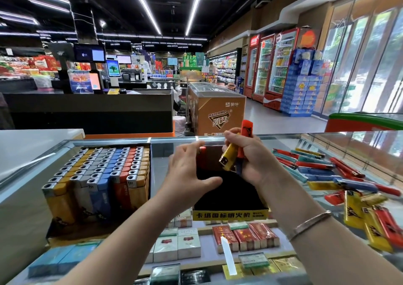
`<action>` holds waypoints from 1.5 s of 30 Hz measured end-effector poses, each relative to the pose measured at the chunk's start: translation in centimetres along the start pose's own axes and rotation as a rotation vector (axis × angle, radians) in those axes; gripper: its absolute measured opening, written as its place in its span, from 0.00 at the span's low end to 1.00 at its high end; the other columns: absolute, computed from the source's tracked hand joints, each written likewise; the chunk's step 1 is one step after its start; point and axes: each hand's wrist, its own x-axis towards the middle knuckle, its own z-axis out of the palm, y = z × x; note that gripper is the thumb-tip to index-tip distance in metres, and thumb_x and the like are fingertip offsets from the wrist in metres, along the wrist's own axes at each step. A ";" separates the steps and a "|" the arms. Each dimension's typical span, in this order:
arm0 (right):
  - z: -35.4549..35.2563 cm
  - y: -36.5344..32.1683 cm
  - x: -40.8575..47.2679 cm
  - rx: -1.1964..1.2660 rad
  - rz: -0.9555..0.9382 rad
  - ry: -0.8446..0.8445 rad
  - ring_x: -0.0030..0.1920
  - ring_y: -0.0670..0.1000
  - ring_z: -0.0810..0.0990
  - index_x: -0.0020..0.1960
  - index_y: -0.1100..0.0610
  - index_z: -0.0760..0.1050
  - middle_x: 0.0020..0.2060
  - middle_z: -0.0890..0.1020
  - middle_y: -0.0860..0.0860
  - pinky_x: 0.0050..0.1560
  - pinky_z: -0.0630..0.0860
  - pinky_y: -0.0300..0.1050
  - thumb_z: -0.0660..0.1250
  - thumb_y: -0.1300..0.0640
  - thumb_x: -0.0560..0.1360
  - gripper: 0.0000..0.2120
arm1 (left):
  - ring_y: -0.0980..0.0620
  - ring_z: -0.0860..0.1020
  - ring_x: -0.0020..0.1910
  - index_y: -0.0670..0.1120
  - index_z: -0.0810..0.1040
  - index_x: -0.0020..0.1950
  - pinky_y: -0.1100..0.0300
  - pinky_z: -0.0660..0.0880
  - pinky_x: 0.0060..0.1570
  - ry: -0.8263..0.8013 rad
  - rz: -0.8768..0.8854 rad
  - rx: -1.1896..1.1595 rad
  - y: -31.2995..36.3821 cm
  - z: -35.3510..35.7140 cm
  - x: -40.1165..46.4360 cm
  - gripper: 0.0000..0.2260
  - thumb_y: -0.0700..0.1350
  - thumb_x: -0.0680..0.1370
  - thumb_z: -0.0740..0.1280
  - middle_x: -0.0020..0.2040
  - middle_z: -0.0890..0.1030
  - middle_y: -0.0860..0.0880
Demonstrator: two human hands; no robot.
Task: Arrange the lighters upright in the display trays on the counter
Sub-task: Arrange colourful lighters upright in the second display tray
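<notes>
My right hand (250, 160) grips a small bunch of lighters above a nearly empty display tray (231, 214): a yellow lighter (229, 158) tilted head down, an orange-red lighter (246, 138) standing upward, and a blue one barely showing beneath. My left hand (189, 171) hovers with spread fingers over the tray's left side, holding nothing. One red lighter (202, 154) stands at the tray's far left corner. A full tray (98, 184) of upright yellow, grey, blue and orange lighters sits to the left. Loose lighters (340, 175) lie scattered on the glass counter at right.
Cigarette packs (244, 239) show under the glass counter (250, 139) top, below the trays. A white surface (32, 145) lies at far left. Beyond the counter stand a brown freezer chest (218, 114), a checkout desk and drink fridges.
</notes>
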 end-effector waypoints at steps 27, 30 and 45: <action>-5.0 -0.8 2.0 -0.875 -0.058 0.104 0.31 0.49 0.75 0.47 0.50 0.76 0.36 0.76 0.53 0.26 0.70 0.39 0.68 0.53 0.74 0.02 | 0.55 0.78 0.39 0.48 0.78 0.49 0.65 0.76 0.40 0.341 0.057 -0.256 0.4 -1.4 2.4 0.05 0.47 0.74 0.68 0.40 0.80 0.50; -5.2 -0.8 2.3 -0.901 -0.072 0.076 0.33 0.50 0.76 0.45 0.50 0.77 0.37 0.77 0.54 0.27 0.70 0.39 0.68 0.55 0.74 0.01 | 0.56 0.79 0.39 0.50 0.75 0.51 0.61 0.78 0.39 0.346 0.118 -0.030 0.1 -1.6 2.8 0.08 0.48 0.73 0.69 0.40 0.80 0.52; -5.2 -0.4 2.8 -0.959 -0.132 0.053 0.31 0.50 0.76 0.47 0.54 0.75 0.36 0.77 0.56 0.28 0.72 0.41 0.66 0.59 0.75 0.02 | 0.51 0.71 0.51 0.47 0.81 0.44 0.54 0.70 0.49 0.321 0.270 0.303 -0.2 -0.1 3.9 0.08 0.49 0.69 0.73 0.44 0.81 0.52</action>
